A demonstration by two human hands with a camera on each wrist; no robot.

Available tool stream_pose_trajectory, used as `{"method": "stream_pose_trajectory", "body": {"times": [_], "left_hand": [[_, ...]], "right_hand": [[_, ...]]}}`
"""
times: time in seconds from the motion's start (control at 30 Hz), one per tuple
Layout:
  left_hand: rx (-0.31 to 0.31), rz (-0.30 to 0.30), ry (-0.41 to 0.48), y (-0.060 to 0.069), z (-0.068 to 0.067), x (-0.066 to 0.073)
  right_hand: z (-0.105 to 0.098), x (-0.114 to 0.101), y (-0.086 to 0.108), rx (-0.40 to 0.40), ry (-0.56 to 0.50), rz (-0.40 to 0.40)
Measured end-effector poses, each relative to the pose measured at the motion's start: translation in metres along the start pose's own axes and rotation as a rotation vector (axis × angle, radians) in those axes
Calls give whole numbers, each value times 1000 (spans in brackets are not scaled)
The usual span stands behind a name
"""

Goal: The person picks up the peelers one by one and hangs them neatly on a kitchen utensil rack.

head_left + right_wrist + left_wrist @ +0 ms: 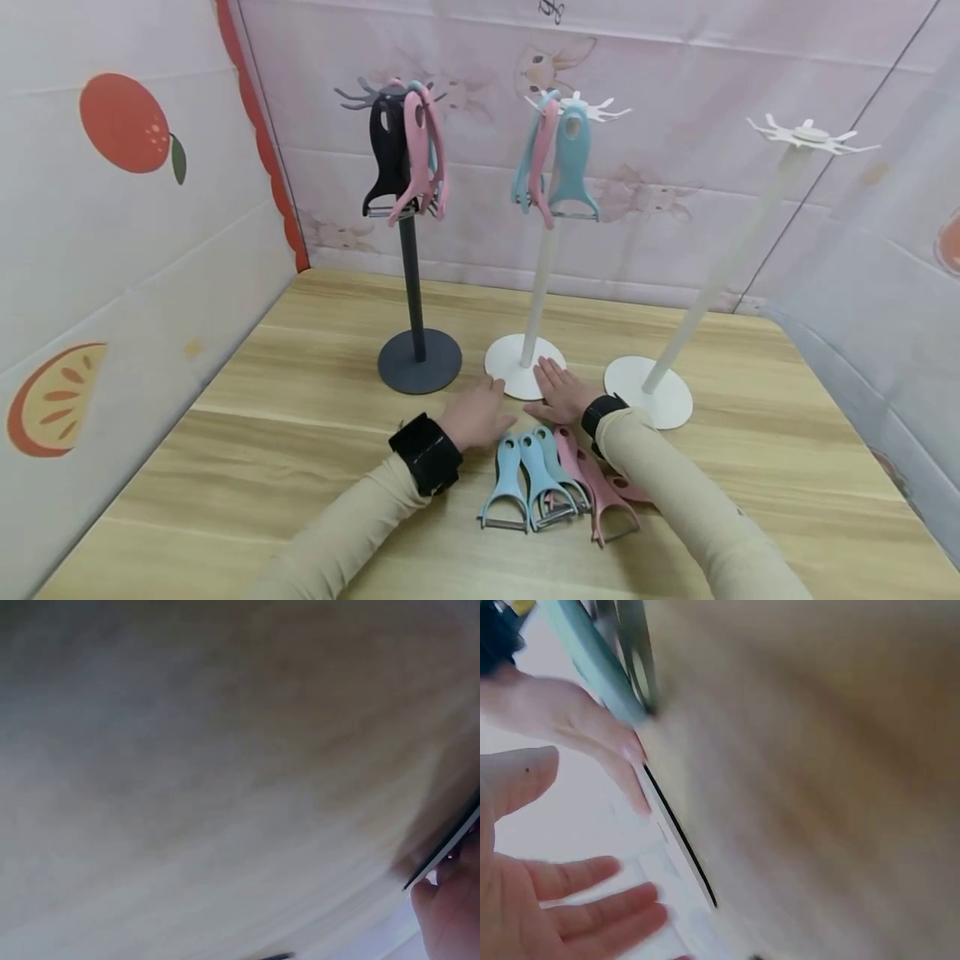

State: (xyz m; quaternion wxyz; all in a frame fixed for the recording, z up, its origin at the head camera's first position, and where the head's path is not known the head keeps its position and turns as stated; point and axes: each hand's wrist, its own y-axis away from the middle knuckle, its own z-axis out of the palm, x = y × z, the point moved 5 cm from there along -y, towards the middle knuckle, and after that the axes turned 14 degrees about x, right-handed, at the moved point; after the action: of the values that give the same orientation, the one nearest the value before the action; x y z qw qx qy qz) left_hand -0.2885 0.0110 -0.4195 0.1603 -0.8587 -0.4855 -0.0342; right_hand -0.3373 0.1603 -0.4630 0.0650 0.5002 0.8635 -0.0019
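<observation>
At the middle white stand my left hand [472, 414] lies near the front left edge of the round base [504, 367], fingers straight. My right hand [564, 396] lies over the base's right side with its fingers extended. A pink peeler [542, 154] and light blue peelers [572, 154] hang from that stand's hooks. Just in front of my hands lie several loose light blue peelers [508, 471] and pink peelers [600, 482]. In the left wrist view, the spread left hand [570, 907] holds nothing. The right wrist view shows only part of the right hand [454, 907] beside the base edge.
To the left stands a dark grey stand [411, 275] bearing a black peeler [388, 150] and pink peelers [415, 150]. On the right, another white stand [705, 300] has bare hooks. Printed cloth walls [675, 217] enclose the wooden table [300, 400].
</observation>
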Motion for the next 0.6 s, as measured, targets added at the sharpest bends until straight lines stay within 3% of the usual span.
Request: {"method": "stream_pose_trajectory", "body": {"times": [0.2,0.3,0.33,0.53,0.57,0.6], "left_hand": [[-67,107,-64,-27,15,-13],[-107,119,-109,-36,23,-16],[-96,131,-137,-44,40,-24],[-141,98,-173,-58,45,-22],[-171,78,-159,-53,31,-15],[-182,72,-152,-55,32,-15]], "right_hand": [[-2,-3,1,-3,19,13],[-4,-3,1,4,-1,24],[-4,-3,1,0,-5,29],[-12,4,7,31,-112,36],[-15,6,11,45,-143,33],[-20,8,15,58,-170,26]]}}
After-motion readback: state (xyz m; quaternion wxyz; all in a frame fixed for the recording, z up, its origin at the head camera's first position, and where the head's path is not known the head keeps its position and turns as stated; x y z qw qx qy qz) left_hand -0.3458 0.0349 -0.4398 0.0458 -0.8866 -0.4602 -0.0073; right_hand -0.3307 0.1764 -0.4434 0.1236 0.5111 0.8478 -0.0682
